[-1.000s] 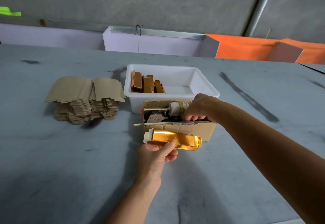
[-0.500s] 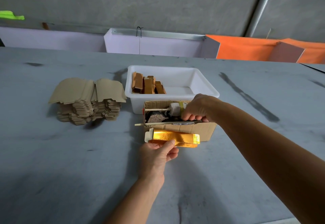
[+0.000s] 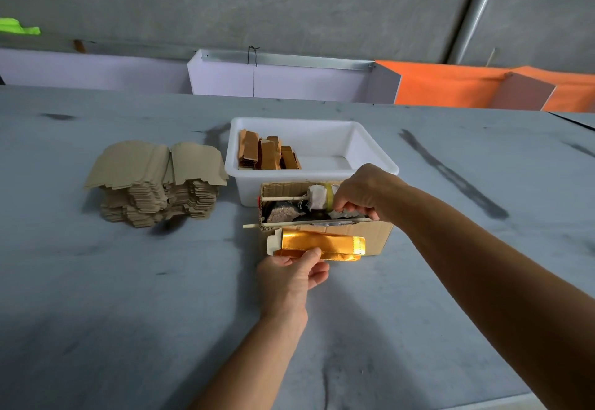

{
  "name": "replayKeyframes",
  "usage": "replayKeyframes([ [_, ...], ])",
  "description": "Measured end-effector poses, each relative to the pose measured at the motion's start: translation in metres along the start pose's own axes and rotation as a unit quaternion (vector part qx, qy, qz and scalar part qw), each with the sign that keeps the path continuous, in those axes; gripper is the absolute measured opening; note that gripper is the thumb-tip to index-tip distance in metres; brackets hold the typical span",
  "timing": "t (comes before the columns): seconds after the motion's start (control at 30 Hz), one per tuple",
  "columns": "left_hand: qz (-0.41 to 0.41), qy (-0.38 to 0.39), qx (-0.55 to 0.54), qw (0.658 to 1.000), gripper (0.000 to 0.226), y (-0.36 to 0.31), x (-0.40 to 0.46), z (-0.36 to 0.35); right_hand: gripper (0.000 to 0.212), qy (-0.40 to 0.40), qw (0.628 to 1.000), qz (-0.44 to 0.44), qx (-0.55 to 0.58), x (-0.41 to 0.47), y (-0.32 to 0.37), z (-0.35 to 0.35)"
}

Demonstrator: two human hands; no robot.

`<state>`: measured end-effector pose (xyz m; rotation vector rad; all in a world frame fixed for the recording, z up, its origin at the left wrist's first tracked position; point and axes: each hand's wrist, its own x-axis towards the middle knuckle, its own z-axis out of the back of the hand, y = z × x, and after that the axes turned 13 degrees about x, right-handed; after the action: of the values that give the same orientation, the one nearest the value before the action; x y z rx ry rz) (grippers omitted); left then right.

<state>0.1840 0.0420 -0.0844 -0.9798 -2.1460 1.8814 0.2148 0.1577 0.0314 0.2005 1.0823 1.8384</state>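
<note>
The right hand point(image 3: 363, 192) has lifted slightly inside the open brown cardboard box point(image 3: 376, 237), its fingers point(image 3: 354, 208) curled down among the contents; whether they grasp anything I cannot tell. The left hand point(image 3: 294, 277) still pinches the flat gold foil carton point(image 3: 317, 243) by its lower edge, just in front of that box, above the grey counter point(image 3: 128, 297). Behind stands a white plastic tub point(image 3: 370, 152); stacked brown card blanks point(image 3: 154, 184) lie left.

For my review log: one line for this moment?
left hand: pinches gold box | right hand: fingers curled inside cardboard box, grasp unclear
</note>
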Motion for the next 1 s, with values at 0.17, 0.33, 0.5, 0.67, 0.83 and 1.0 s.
replayKeyframes([
  [0.17, 0.007, -0.017, -0.009, 1.0, 0.01, -0.001, 0.001, -0.003, 0.023, -0.026, 0.998, -0.008, 0.052, 0.003, -0.007, -0.007],
  [0.33, 0.01, -0.036, 0.002, 0.999, 0.007, 0.0, 0.004, -0.006, 0.013, -0.052, 0.995, -0.007, 0.082, 0.004, -0.016, -0.013],
  [0.5, 0.015, -0.055, -0.003, 0.998, 0.009, 0.001, 0.004, -0.009, 0.011, -0.062, 0.99, -0.006, 0.13, 0.004, -0.024, -0.016],
  [0.67, 0.027, -0.064, -0.012, 0.997, 0.012, 0.0, 0.004, -0.012, 0.02, -0.071, 0.983, 0.0, 0.172, 0.002, -0.032, -0.019],
  [0.83, 0.032, -0.069, -0.006, 0.997, 0.011, 0.001, 0.005, -0.012, 0.007, -0.077, 0.976, 0.008, 0.201, -0.005, -0.037, -0.023],
  [1.0, 0.038, -0.072, 0.006, 0.997, 0.011, 0.001, 0.005, -0.012, 0.02, -0.075, 0.968, 0.019, 0.237, -0.015, -0.043, -0.024],
])
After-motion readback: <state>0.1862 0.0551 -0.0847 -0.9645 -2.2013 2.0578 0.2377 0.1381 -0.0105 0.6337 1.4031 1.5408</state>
